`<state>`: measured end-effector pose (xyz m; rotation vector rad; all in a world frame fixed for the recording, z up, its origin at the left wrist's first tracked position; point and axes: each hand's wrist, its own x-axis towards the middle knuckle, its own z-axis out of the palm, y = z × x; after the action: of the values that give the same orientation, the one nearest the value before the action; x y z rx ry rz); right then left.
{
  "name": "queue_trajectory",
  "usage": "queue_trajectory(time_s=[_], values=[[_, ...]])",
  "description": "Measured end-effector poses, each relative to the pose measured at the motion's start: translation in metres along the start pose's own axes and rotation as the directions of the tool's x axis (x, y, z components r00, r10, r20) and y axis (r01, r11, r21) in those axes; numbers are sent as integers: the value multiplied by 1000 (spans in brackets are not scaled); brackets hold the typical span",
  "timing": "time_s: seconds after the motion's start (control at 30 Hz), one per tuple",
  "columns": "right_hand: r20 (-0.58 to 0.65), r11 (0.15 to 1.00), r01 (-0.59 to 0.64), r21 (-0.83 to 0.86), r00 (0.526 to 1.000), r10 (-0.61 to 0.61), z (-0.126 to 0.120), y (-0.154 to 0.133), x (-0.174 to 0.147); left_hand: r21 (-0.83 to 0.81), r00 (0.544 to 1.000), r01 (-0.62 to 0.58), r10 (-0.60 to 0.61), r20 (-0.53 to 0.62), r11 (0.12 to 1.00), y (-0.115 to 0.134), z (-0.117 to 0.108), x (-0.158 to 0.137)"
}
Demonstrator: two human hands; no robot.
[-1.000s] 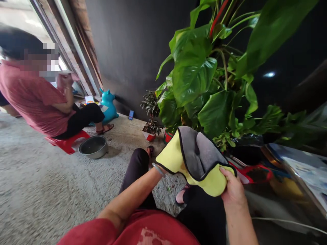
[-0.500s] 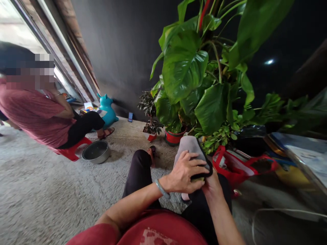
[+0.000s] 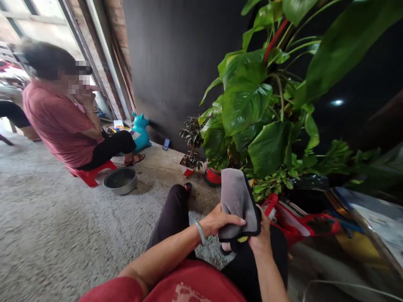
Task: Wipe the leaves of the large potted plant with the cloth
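Note:
A folded grey cloth (image 3: 234,197) with black edging is held up above my lap. My left hand (image 3: 220,220) grips its left side, the thumb lying across the front and the other fingers hidden behind it. Around the lower right edge is my right hand (image 3: 262,235), its fingers mostly covered by the cloth. A small patch of yellow-green shows under the bottom edge between the hands; I cannot tell whether it belongs to the cloth.
Potted plants (image 3: 245,117) stand ahead, and a red bag (image 3: 299,224) sits at my right. To the left, a person (image 3: 63,121) sits on a red stool (image 3: 91,172) near a metal basin (image 3: 120,181). A phone (image 3: 166,144) leans on the dark wall.
My left hand has moved from lying over the cloth's front to gripping its left side, thumb on top. More of the grey face shows. The view has shifted left.

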<state>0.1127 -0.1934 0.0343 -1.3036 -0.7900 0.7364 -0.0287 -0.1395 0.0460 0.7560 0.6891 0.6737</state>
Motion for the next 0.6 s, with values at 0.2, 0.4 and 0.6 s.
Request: queue_trajectory(time_s=[0.2, 0.4, 0.6], values=[[99, 979, -166, 120, 983, 155, -11, -14, 1, 133, 976, -132, 152, -155, 982, 1, 1, 9], [64, 895, -425, 137, 905, 420, 2, 30, -1, 241, 944, -330, 320, 81, 913, 2, -3, 27], [-33, 949, -310, 52, 950, 312, -4, 43, 4, 168, 969, -221, 197, 147, 961, -10, -10, 48]])
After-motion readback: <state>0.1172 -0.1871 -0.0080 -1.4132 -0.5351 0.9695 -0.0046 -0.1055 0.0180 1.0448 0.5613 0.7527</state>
